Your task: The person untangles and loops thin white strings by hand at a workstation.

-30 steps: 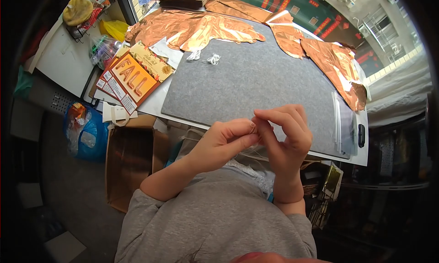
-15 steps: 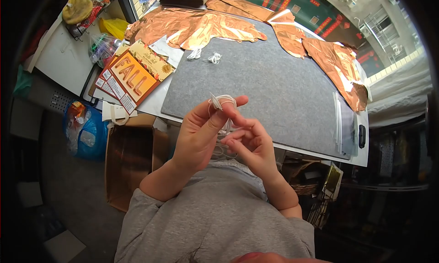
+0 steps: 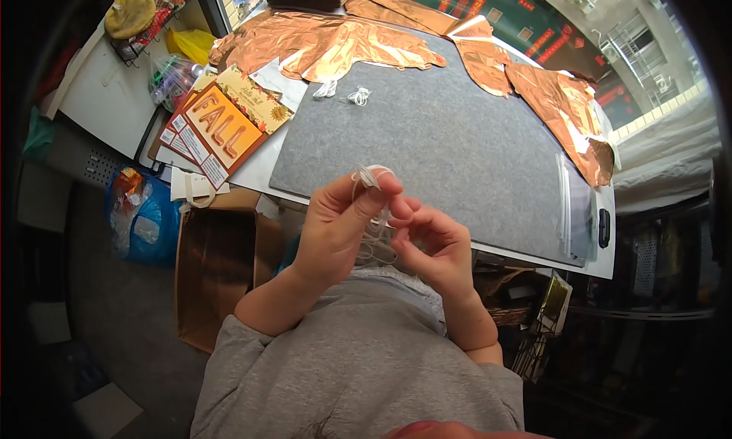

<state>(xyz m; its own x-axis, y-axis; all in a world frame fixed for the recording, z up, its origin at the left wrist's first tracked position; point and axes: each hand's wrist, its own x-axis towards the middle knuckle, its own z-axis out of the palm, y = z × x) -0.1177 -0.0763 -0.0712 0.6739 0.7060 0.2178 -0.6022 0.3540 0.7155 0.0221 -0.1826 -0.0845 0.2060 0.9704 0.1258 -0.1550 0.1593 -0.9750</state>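
White string [image 3: 368, 176] is looped in a small bundle over the fingers of my left hand [image 3: 339, 221], which is closed on it. Beside it on the right, my right hand [image 3: 435, 244] has its fingers drawn together on the string near the left fingertips. Loose strands of the string hang below and between both hands, in front of the grey shirt. Two small bundles of white string [image 3: 359, 96] [image 3: 325, 90] lie on the grey mat [image 3: 412, 134] beyond the hands.
Copper foil balloons [image 3: 343, 46] lie along the mat's back and right edges. Printed FALL packets [image 3: 221, 126] are at the left. Clear strips [image 3: 564, 202] lie at the right. A cardboard box [image 3: 217, 263] and blue bag [image 3: 145, 225] stand below left.
My right hand has shifted slightly right. The fingers of my left hand have bent in, and the string bundle on them is a little lower.
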